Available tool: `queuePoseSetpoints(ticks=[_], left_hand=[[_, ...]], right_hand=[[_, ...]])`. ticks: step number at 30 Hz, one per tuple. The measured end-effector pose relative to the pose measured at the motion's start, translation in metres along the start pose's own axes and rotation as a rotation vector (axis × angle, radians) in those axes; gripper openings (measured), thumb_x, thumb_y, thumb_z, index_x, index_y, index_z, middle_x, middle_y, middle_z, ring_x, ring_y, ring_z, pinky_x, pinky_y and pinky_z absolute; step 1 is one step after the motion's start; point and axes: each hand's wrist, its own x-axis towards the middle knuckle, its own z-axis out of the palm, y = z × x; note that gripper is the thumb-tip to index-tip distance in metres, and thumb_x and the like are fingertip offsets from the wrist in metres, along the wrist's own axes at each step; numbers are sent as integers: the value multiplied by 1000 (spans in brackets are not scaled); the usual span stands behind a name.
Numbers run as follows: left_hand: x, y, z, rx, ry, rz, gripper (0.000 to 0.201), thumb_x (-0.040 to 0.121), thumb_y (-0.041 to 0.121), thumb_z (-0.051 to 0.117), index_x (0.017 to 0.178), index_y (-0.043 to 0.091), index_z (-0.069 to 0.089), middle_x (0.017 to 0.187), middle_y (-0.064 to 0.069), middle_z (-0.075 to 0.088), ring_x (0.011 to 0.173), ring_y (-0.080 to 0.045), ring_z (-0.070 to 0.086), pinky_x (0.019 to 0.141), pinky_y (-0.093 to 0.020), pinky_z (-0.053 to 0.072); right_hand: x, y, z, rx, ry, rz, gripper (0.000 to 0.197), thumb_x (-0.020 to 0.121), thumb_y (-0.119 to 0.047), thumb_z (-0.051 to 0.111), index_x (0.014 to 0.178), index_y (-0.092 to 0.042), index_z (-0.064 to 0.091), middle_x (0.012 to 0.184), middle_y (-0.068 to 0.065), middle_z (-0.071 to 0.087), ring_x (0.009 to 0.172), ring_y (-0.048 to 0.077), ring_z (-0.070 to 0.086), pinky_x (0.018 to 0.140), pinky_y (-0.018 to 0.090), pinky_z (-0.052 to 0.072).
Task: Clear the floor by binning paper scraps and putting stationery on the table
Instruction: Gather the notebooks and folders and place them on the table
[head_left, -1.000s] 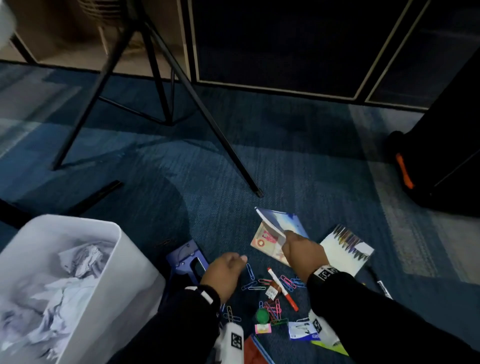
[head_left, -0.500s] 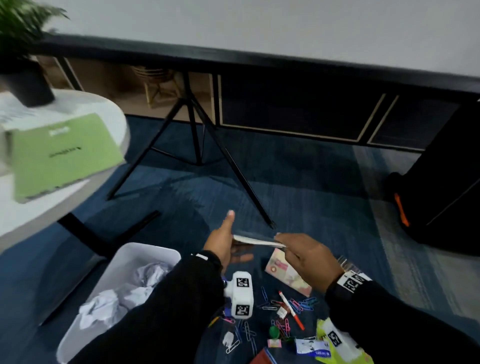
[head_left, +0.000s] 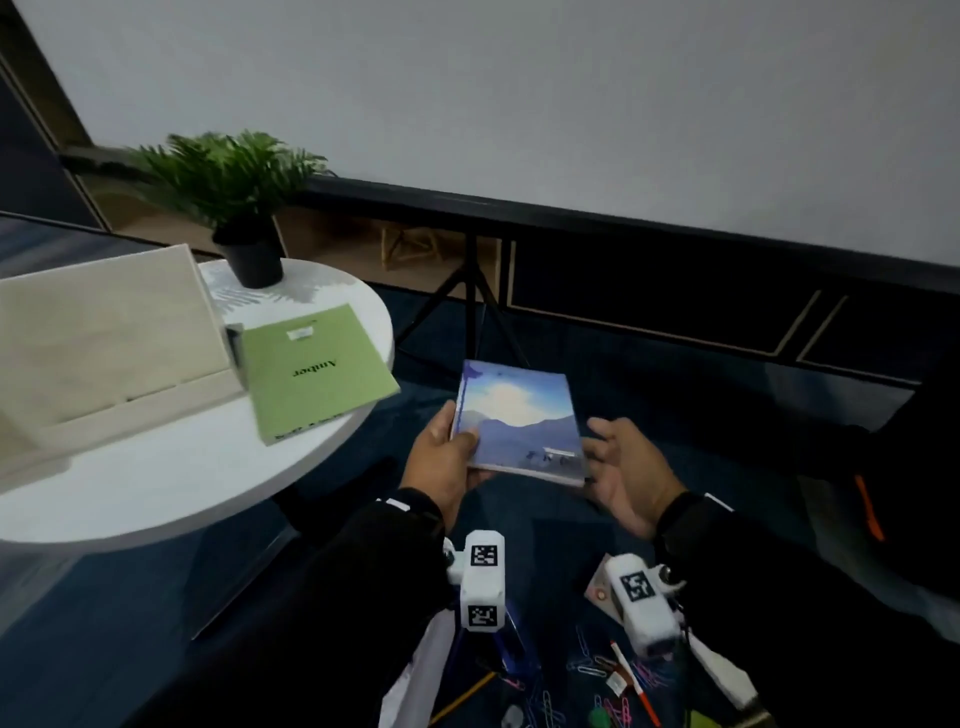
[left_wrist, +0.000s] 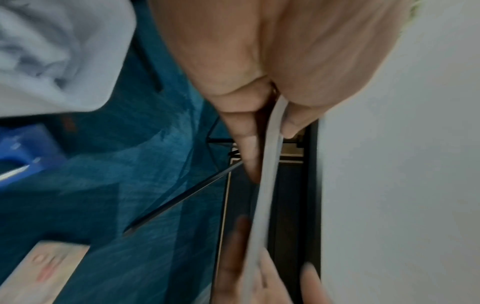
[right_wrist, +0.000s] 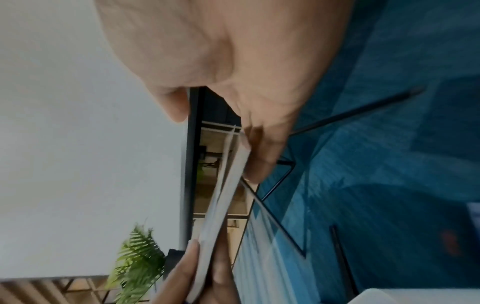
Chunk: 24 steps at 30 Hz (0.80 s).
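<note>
A blue notebook (head_left: 519, 415) with a mountain-and-sky cover is held flat in the air, just right of the round white table (head_left: 156, 493). My left hand (head_left: 447, 457) pinches its left edge, thumb on the cover and fingers beneath. In the left wrist view the thumb and fingers clamp the notebook's page edge (left_wrist: 267, 185). My right hand (head_left: 623, 467) is at the lower right corner with fingers spread. The right wrist view shows its fingers under the notebook (right_wrist: 223, 195) and the thumb lifted off it. Paper clips (head_left: 587, 667), a red-and-white pen (head_left: 636, 686) and a pencil (head_left: 462, 696) lie on the carpet below.
A green notebook (head_left: 311, 371), a pale wooden box (head_left: 104, 332) and a potted plant (head_left: 244, 208) stand on the table. Black tripod legs (head_left: 470, 312) rise behind the notebook. A white bin with crumpled paper (left_wrist: 52, 51) and a blue stapler (left_wrist: 23, 144) sit on the floor.
The blue notebook came up off the floor in my right hand and my left hand took its left edge. My view swung up to the table. My right hand's grip has loosened.
</note>
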Motion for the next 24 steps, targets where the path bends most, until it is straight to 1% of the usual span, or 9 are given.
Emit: queuePoseSetpoints(ticks=[2,3,6,8,11,14,17,21,24], left_hand=[[-3,9,-11,4,22,67,38,100,3,43,113,38,51,96,21,70,89,-7,69,80,-35,59],[-7,14,-16,32,33,105,36,100,7,46,116,39,51,100,23,70,93,-6,69,84,-36,58],[-9,26,-33,300,70,273,55,93,31,59,144,34,38,144,19,45,127,-6,49,107,-41,42],[-9,37,-44,478,131,375,70,91,37,61,151,29,25,151,21,29,135,-3,36,112,-32,34],[-6,55,-62,645,250,484,71,84,41,64,145,24,32,137,5,47,124,-13,45,104,-30,38],[-1,68,-84,769,442,389,58,82,32,68,128,5,42,114,-12,45,105,-29,46,96,-38,41],[-1,76,-102,872,545,334,58,85,30,63,129,-2,43,116,-21,47,109,-34,46,94,-40,39],[-3,88,-120,1151,662,194,57,85,47,52,131,15,45,125,-13,50,115,-37,45,94,-45,40],[-7,93,-130,1218,665,145,38,85,47,49,112,21,52,125,-6,47,116,-36,41,93,-48,37]], right_hand=[[15,-4,11,-76,16,-48,24,100,-14,46,124,-10,51,120,11,64,102,28,64,83,42,52],[22,-8,18,-146,28,-101,30,98,-6,48,127,-12,49,120,10,65,101,27,65,81,40,53],[39,-22,46,-347,6,-254,40,90,1,47,125,-14,58,118,5,68,107,31,64,94,53,51],[51,-30,61,-397,-23,-295,46,89,-4,47,131,-21,56,125,0,65,112,26,63,98,51,49],[65,-48,94,-449,-97,-320,49,88,-7,47,134,-22,54,131,-4,61,111,20,63,95,42,51],[87,-56,136,-464,-166,-286,48,81,-3,45,123,-17,61,120,13,65,92,21,60,78,36,46],[117,-46,168,-465,-189,-254,39,70,-7,44,103,-5,63,113,39,52,78,23,48,68,38,40],[120,-44,201,-490,-154,-242,32,69,-2,45,95,13,55,98,48,45,70,28,46,63,38,38],[136,-35,208,-525,-171,-213,47,70,-6,50,113,9,58,108,36,59,79,31,64,65,40,46]])
